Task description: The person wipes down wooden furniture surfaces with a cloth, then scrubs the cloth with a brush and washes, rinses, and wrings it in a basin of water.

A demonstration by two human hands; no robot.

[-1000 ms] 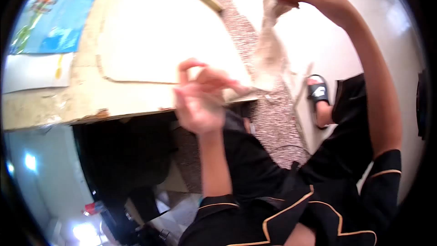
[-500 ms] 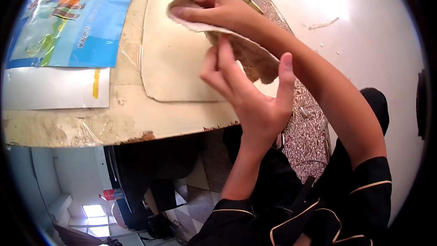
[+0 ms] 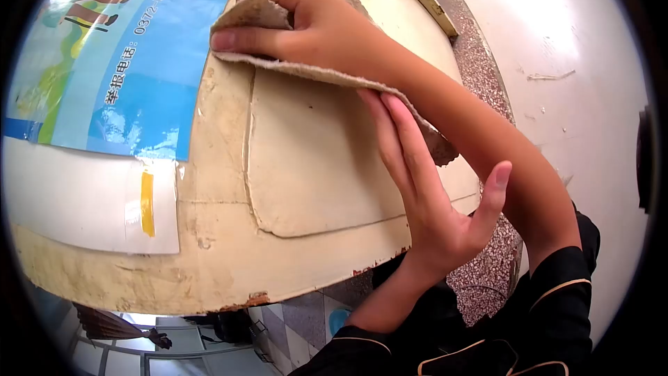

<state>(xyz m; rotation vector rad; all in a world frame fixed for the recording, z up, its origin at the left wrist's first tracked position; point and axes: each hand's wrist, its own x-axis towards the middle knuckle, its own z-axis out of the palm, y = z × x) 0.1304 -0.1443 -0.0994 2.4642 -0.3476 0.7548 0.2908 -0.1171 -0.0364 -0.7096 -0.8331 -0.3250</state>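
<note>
A greyish-beige, rough-edged cloth (image 3: pixel 313 73) stretches above the cream wooden surface (image 3: pixel 313 167). My right hand (image 3: pixel 306 21) grips its far end, the thumb pressed on the folded part. The cloth's other end hangs along my right forearm. My left hand (image 3: pixel 431 202) is open, fingers straight and thumb spread, its fingertips touching the cloth's lower edge. Part of the cloth is hidden behind my right hand and forearm.
A blue printed poster (image 3: pixel 160 49) and a white sheet with a yellow strip (image 3: pixel 90 195) lie at the left. Speckled stone edging (image 3: pixel 480 63) runs along the right, beside a pale floor (image 3: pixel 557 35) with small debris. The wood's front edge is chipped.
Both hands have come down near the wooden surface. My right hand has moved left with the cloth, toward the poster. My left hand's fingers have straightened. The surface now fills more of the view.
</note>
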